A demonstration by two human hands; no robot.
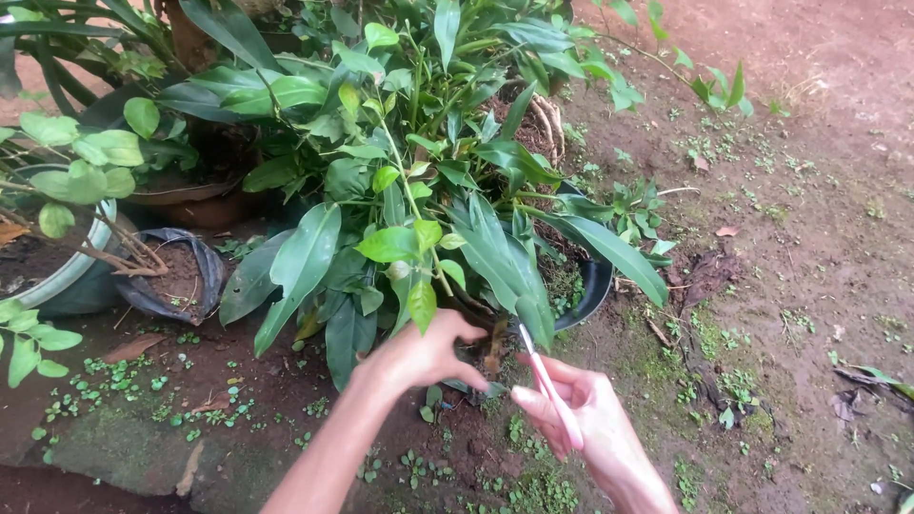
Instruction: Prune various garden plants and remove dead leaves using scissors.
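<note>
Down in the head view, my left hand (419, 354) reached under the leafy plant (409, 190) at about twelve o'clock from it, fingers curled around what looked like a leaf base or stem, though the foliage hid exactly what; I judged it was parting growth to expose the cut. My right hand (581, 419), at four o'clock from the left, gripped pink-handled scissors (547, 385), blades aimed up at eleven o'clock toward the black pot (595, 286)

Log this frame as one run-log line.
left hand: reaching under the potted plant leaves | right hand: gripping pink-handled scissors, blades toward plant base | black pot on bare soil
</note>
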